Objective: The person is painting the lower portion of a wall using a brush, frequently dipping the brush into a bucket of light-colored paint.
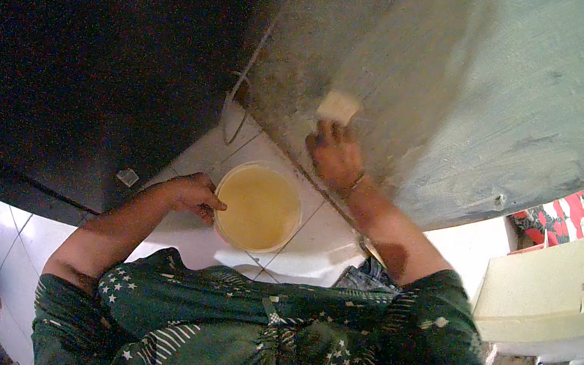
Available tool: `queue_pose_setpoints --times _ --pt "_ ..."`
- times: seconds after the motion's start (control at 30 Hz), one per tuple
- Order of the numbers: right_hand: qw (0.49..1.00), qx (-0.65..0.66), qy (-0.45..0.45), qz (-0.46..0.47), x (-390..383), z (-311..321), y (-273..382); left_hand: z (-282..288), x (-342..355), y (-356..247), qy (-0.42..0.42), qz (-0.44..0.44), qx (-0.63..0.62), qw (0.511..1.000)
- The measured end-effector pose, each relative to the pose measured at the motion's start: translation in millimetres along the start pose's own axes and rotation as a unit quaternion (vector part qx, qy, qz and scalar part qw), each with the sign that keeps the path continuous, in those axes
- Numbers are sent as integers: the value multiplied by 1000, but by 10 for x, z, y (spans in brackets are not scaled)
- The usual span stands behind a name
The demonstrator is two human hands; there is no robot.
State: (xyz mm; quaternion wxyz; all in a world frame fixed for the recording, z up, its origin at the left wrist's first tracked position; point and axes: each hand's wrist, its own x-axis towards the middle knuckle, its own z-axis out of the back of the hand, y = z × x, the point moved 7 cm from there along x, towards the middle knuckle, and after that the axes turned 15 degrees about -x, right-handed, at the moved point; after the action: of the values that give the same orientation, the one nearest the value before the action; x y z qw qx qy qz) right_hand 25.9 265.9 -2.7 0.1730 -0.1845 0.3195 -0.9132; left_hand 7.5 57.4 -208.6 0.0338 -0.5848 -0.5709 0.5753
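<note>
The two hands were well apart, each on its own object. The left hand point(196, 196) was clamped on the near-left rim of a round bucket point(299, 216), thumb uppermost, a hold that probably kept it steady on the tiled floor point(308, 232). The bucket stood in front of the body, between the forearms, presumably so that its yellowish contents point(260, 204) lay within easy reach. The right hand point(334, 157) had its fingers closed over the lower edge of a pale block point(339, 104), probably a sponge, which lay against the streaked grey wall point(422, 58); holding it by one edge perhaps left its face free to meet the surface. The palm and the block's underside were hidden, so firmness of grip could not be told. Shadow obscured the large dark surface point(90, 59) at left; a pale cord point(257, 55) faded upward beside it, and the patterned cloth point(565, 218) at far right was partly covered.
</note>
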Motion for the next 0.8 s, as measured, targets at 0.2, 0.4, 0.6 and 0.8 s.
queue_pose_setpoints --times 0.2,0.4,0.6,0.8 --pt "976 145 110 -121 132 -588 -46 24 -53 59 5 9 -46 999" --pt "939 160 -178 -246 691 1484 -1789 26 -55 29 -5 -6 -94 996" --pt "975 157 -51 -152 808 869 -812 -1 -112 45 103 6 -137 985" --pt "957 229 145 -102 666 -925 -347 -30 -119 -7 106 21 -142 984"
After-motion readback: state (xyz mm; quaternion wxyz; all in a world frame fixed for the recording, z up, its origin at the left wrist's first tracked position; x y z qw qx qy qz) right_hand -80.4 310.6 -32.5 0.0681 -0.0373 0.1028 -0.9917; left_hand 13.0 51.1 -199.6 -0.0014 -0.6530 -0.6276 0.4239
